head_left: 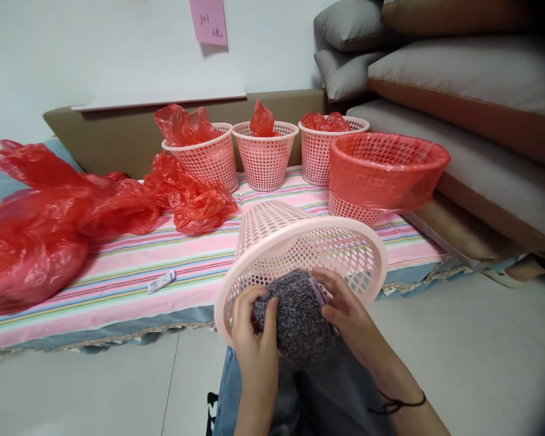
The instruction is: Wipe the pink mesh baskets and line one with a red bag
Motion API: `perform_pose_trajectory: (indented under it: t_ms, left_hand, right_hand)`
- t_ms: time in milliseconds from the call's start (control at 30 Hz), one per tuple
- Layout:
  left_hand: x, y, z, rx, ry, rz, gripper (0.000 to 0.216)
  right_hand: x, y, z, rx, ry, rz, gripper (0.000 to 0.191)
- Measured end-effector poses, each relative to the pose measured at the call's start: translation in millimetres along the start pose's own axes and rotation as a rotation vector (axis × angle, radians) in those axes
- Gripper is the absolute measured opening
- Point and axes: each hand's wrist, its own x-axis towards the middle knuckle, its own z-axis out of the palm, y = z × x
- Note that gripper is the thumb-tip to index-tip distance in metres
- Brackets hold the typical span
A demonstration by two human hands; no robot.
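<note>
Between my two hands is a dark grey, fuzzy cloth (297, 315) with a lilac edge, bunched into a rounded lump. My left hand (254, 327) grips its left side, thumb in front. At the upper right, my right hand (345, 309) pinches it near the lilac edge. Behind the cloth, a pale pink plastic basket (275, 233) lies tipped over, its mouth facing me. The cloth covers part of the basket's opening, and I cannot tell whether they touch.
Pink baskets (266, 163) holding red plastic bags stand along the back of the striped sofa cover (200, 260). At right is a basket wrapped in a red bag (386, 175). Loose red bags (36, 242) lie left, near a small white packet (161, 281). Grey cushions (472, 72) are stacked right.
</note>
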Motion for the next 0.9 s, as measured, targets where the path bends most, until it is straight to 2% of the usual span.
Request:
perform_pose_trajectory:
  t_ms: [100, 167, 233, 467, 567, 667, 767, 833, 900]
  left_hand:
    - [2, -1, 3, -0.013, 0.006, 0.024, 0.005]
    - [3, -2, 3, -0.016, -0.051, 0.058, 0.006]
    - [3, -3, 2, -0.015, -0.127, 0.075, 0.006]
    - [5, 2, -1, -0.046, -0.322, 0.000, 0.013]
    - [5, 4, -1, -0.037, -0.417, -0.054, 0.021]
    - [4, 4, 0, -0.033, -0.447, -0.078, 0.033]
    - [2, 4, 1, -0.041, -0.376, -0.059, 0.036]
    - [0, 5, 2, -0.052, -0.284, -0.050, 0.035]
    - [0, 6, 1, -0.071, -0.194, -0.072, 0.032]
  right_hand:
    - [-5, 6, 6, -0.023, 0.048, -0.025, 0.044]
    - [-4, 7, 9, -0.050, 0.091, -0.028, 0.027]
    - [-2, 7, 11, -0.063, 0.120, -0.050, 0.021]
    - [2, 7, 11, -0.161, 0.254, -0.173, 0.021]
    - [1, 8, 8, -0.244, 0.320, -0.179, 0.025]
    - [0, 9, 6, -0.329, 0.339, -0.161, 0.027]
    - [0, 6, 3, -0.325, 0.268, -0.070, 0.029]
    - [0, 2, -2, -0.260, 0.128, 0.034, 0.034]
    - [-2, -2, -11, -0.188, -0.068, 0.163, 0.046]
